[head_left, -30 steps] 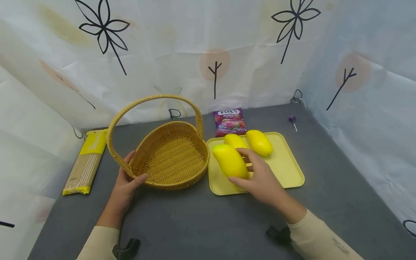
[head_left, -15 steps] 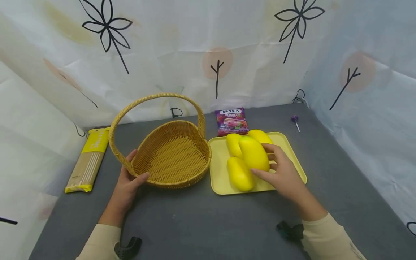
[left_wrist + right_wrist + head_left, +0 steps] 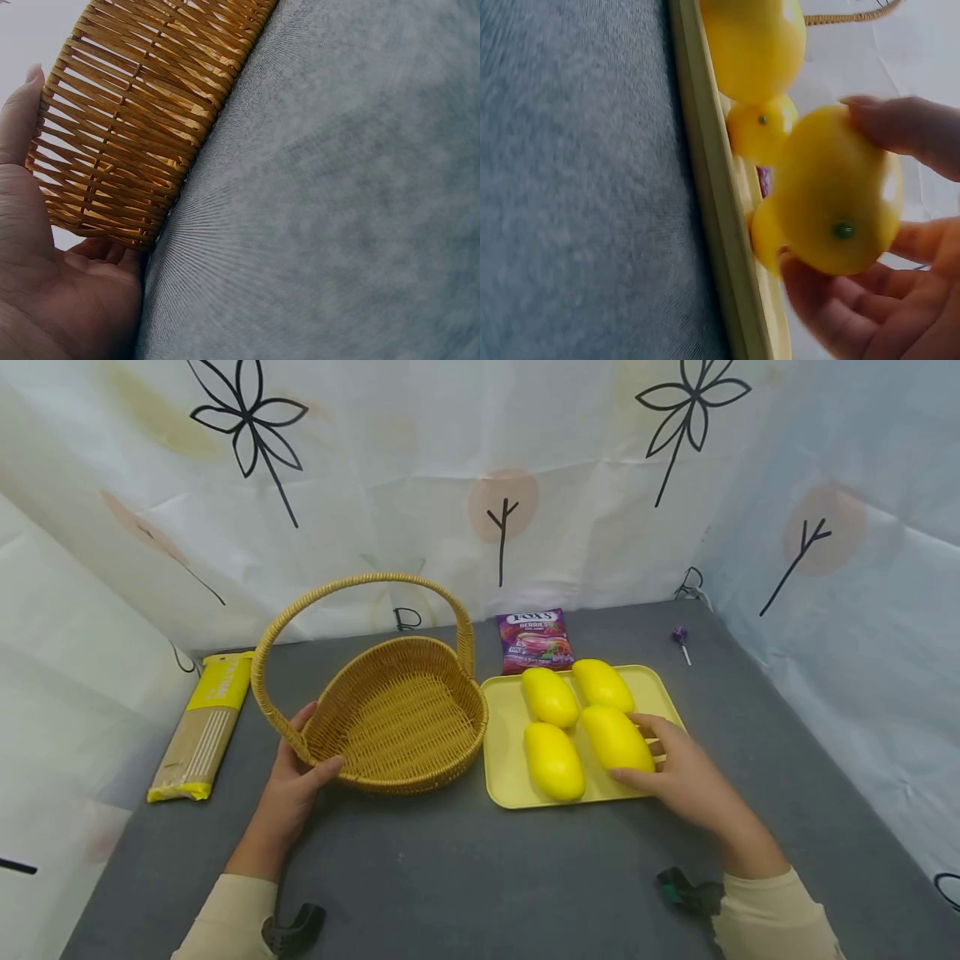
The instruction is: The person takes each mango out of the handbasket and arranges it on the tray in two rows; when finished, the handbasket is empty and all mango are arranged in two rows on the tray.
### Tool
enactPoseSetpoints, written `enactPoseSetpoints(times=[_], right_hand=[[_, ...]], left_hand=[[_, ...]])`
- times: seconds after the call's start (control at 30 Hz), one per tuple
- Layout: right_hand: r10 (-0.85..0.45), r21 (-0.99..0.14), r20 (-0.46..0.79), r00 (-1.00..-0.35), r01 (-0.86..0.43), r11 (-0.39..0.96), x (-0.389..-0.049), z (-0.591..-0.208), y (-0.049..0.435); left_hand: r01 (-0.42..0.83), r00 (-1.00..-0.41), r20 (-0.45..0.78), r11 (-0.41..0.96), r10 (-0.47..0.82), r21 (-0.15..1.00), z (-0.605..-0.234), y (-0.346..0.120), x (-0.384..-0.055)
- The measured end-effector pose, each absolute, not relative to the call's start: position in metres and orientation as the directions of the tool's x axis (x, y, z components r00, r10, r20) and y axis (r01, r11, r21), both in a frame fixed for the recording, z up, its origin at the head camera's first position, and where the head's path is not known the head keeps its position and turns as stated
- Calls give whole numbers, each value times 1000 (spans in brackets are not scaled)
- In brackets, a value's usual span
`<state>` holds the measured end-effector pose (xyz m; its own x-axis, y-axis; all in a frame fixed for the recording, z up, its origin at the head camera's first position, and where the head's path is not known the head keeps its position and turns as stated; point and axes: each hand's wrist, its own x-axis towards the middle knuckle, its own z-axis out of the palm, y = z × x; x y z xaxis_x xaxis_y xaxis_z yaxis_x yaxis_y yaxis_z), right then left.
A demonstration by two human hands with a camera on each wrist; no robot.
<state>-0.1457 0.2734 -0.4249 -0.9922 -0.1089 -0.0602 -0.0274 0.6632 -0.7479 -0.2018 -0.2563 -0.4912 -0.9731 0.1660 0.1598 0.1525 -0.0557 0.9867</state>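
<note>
My left hand (image 3: 296, 781) grips the left side of a wicker basket (image 3: 408, 718), thumb over the rim near the foot of its tall handle. In the left wrist view, the fingers reach around the woven wall (image 3: 142, 112). My right hand (image 3: 686, 772) holds a yellow mango (image 3: 617, 739) over the right part of a yellow tray (image 3: 506, 777). The right wrist view shows thumb and fingers around that mango (image 3: 840, 187), its green stem spot facing the camera. Several mangoes share the tray: one at front left (image 3: 555, 762), one behind it (image 3: 550, 697), one at back right (image 3: 602, 685).
A purple candy bag (image 3: 534, 641) lies behind the tray. A lollipop (image 3: 681, 643) is at the back right of the grey table (image 3: 465, 877). On the far left lies a yellow pack of dried noodles (image 3: 206, 727). Patterned white cloth (image 3: 405, 468) hangs around the table.
My right hand has carried the mango from the tray's left side to its right and lowered it. The front-left mango has come into sight. My left hand keeps its grip on the basket.
</note>
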Motion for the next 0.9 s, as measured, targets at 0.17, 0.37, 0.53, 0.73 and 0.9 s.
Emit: enactPoseSetpoints(times=[0.17,0.37,0.53,0.73,0.9], right_hand=[[-132,-722,-98,-986,-21,692,-145,-430,277],[-97,-705,-122,-988,17,709,-146,-434,277],[-92,-709,-148,-985,41,704,-146,-435,278],[-96,-706,-179,-979,60,706,-144,-430,280],[-94,-713,-183,-979,66,698,-145,-430,279]], left_hand=[[152,-973,160,-61,167,986,-491,-256,-202],[150,-973,158,-58,167,987,-491,-256,-202],[151,-972,160,-64,171,986,-491,-255,-201],[157,-971,168,-77,169,985,-491,-255,-202],[155,-972,166,-76,165,985,-492,-256,-204]])
